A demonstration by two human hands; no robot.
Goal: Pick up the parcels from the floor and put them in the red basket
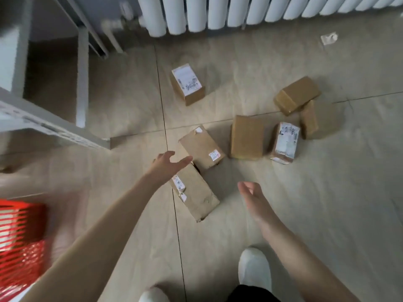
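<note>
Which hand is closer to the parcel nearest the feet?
Left. The left hand is open over the far end of that parcel. The right hand is also open, off to the parcel's right side and apart from it.

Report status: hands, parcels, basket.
Left hand open, reaching over nearest parcel. Right hand open, empty, beside it. Seven parcels on floor. Red basket at left; no obstruction seen.

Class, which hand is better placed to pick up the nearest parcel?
Left. The left hand reaches open over the nearest parcel; the right hand hangs apart beside it, and the red basket sits on the left.
</note>
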